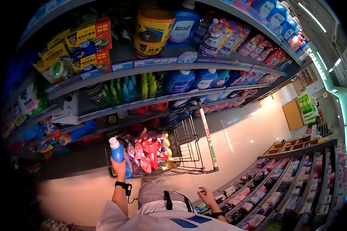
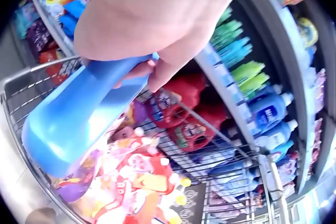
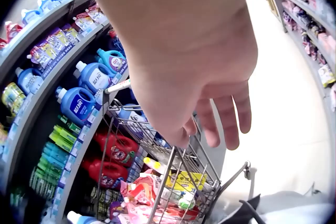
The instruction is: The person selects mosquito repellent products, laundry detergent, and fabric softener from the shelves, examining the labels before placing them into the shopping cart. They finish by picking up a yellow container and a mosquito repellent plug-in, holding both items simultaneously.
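Note:
My left hand [image 1: 120, 167] grips a blue detergent bottle [image 1: 117, 150] with a white cap, its fingers hooked through the handle in the left wrist view. The bottle [image 2: 65, 124] is over the near left end of a wire shopping cart [image 1: 189, 142]. Inside the cart lie red and pink pouches [image 1: 152, 148], with purple ones beside them and yellow-capped items at the right. My right hand [image 1: 208, 195] hangs away from the cart, fingers loosely bent with nothing in them. From the right wrist view, that hand [image 3: 205, 92] overlaps the cart's rim.
Shelves of blue detergent bottles [image 1: 181, 81], red jugs [image 3: 118, 148] and green bottles [image 1: 148, 84] run along the far side of the cart. Behind my right hand stands a low rack of small packs [image 1: 254, 196]. A pale tiled floor [image 1: 243, 134] stretches between them.

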Demonstrator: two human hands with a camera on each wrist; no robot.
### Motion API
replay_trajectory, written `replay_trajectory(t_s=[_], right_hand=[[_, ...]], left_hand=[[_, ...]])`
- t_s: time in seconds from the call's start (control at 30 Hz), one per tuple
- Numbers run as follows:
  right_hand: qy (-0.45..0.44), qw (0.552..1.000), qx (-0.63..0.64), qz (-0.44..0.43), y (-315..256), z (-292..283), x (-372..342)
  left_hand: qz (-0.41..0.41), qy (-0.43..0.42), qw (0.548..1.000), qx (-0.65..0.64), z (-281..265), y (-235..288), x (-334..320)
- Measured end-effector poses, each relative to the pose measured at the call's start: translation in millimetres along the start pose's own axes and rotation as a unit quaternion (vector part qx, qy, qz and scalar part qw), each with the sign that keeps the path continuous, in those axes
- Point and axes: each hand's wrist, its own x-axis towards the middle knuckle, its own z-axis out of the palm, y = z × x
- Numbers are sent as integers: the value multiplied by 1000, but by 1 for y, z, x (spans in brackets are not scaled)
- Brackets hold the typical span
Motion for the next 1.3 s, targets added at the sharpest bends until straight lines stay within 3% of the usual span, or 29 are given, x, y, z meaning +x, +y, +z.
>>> replay_trajectory(t_s=[0.07,0.17,0.27,0.3,0.33,0.4,0.43,0.5,0.57,0.6,0.67,0.7,0.77,0.83,0.87,0.9,0.93,0.97,1.0,1.03,1.1,1.13,1.17,1.23,1.3], right_hand=[[-4,998,-24,-54,-20,-2,3],[-28,991,-21,-133,-55,9,11],[-71,976,45,-203,-95,28,32],[-96,960,76,-253,-116,33,34],[-166,941,117,-269,-147,35,29],[-288,877,207,-324,-184,51,30],[-364,850,273,-267,-204,51,17],[-481,739,427,-199,-219,58,-8],[-507,679,491,-200,-243,49,-48],[-514,676,488,-202,-254,43,-56],[-446,738,436,-257,-264,31,-73],[-446,735,437,-263,-267,24,-82],[-338,765,436,-331,-272,10,-101],[-289,784,400,-377,-280,-10,-123],[-170,811,295,-476,-279,-19,-134],[-46,809,186,-556,-279,-24,-141],[7,752,125,-647,-284,-30,-141],[46,690,101,-715,-292,-33,-145],[69,647,88,-754,-298,-36,-147],[91,605,71,-788,-302,-40,-150],[98,602,54,-790,-301,-49,-157],[125,575,29,-808,-303,-51,-154],[152,546,4,-824,-304,-53,-152],[157,550,-14,-820,-306,-57,-148],[139,564,6,-814,-304,-59,-133]], left_hand=[[74,-11,996,-48,-26,38,-28],[155,-54,986,-32,-74,134,-100],[210,-150,962,-94,-114,199,-157],[183,-208,946,-169,-126,213,-170],[194,-224,929,-222,-135,229,-184],[57,-310,913,-260,-174,280,-218],[69,-325,899,-286,-184,293,-229],[51,-408,842,-349,-203,313,-245],[52,-387,845,-364,-214,329,-267],[79,-385,847,-359,-215,333,-274],[77,-372,846,-374,-213,332,-280],[77,-363,842,-392,-209,332,-282],[129,-349,848,-378,-196,326,-283],[188,-261,832,-451,-177,316,-281],[120,-218,812,-528,-165,317,-280],[87,-267,758,-589,-162,317,-280],[153,-245,742,-605,-148,279,-247],[213,-221,723,-619,-152,289,-250],[278,-131,754,-581,-137,295,-267],[272,-470,555,-631,-152,315,-247],[317,-488,532,-615,-151,332,-243],[347,-520,497,-602,-149,341,-238],[346,-517,498,-604,-147,347,-235],[379,-540,469,-587,-141,357,-229],[358,-526,471,-611,-132,361,-226]])
